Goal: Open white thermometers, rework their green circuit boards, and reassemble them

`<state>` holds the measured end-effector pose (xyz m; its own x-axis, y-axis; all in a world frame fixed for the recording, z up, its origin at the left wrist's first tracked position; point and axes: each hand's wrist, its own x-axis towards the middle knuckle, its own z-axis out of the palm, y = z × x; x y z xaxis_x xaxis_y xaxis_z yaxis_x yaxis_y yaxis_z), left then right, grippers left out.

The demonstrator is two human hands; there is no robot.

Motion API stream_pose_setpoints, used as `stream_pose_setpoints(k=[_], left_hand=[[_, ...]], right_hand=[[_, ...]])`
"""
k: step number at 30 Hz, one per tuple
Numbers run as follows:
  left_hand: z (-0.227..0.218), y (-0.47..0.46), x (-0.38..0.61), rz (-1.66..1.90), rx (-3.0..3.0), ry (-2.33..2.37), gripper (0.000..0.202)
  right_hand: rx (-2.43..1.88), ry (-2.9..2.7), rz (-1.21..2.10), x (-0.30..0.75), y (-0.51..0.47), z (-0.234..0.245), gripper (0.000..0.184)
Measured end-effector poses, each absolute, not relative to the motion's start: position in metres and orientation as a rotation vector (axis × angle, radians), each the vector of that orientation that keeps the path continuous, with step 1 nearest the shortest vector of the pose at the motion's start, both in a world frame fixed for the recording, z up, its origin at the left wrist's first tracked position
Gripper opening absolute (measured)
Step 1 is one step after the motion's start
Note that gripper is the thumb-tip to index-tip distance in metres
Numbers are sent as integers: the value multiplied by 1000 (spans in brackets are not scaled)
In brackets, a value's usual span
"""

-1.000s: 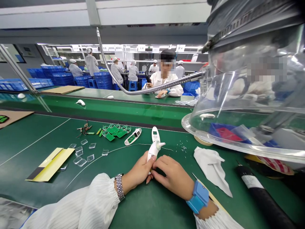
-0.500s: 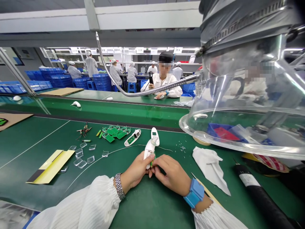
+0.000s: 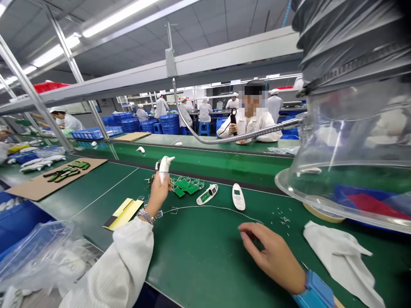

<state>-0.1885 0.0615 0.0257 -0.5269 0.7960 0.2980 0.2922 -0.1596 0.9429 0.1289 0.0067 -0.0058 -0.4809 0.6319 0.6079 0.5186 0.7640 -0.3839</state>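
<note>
My left hand (image 3: 159, 190) is raised over the left part of the green bench, closed round a white ear thermometer housing (image 3: 164, 167) with its narrow probe tip pointing up and right. Lower right, my right hand (image 3: 272, 254) holds nothing; its fingers are loosely curved, thumb and forefinger apart. Between the hands lie an oblong white cover (image 3: 238, 196) with a window and a white half-shell (image 3: 207, 194) with a green board in it. Green circuit boards (image 3: 186, 186) are heaped right beside my left hand. A thin white wire (image 3: 205, 206) crosses the bench.
A yellow card (image 3: 123, 213) and several clear plastic pieces lie by my left wrist. Cardboard (image 3: 96, 164) carries more boards. Small pins (image 3: 284, 219) and a white cloth (image 3: 342, 256) lie at right, under a clear hood (image 3: 346, 171). A co-worker (image 3: 253, 115) sits across the bench.
My hands have parted: the left carried the thermometer housing away to the left and forward, the right let go and moved right. The view has turned left.
</note>
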Motion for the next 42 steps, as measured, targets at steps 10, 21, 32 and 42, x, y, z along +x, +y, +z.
stream_pose_setpoints(k=[10, 21, 32, 42], left_hand=[[33, 51, -213, 1604, 1398, 1976, 32], [47, -39, -98, 573, 1910, 1098, 34], [39, -34, -53, 430, 2034, 786, 35], [28, -49, -32, 602, 866, 672, 27]], right_hand=[[-945, -2095, 348, 128, 6, -4, 14], [-1217, -1582, 455, 155, -18, 10, 18], [-1343, -1609, 798, 174, -94, 1, 19], [-1385, -1555, 893, 148, -95, -24, 70]])
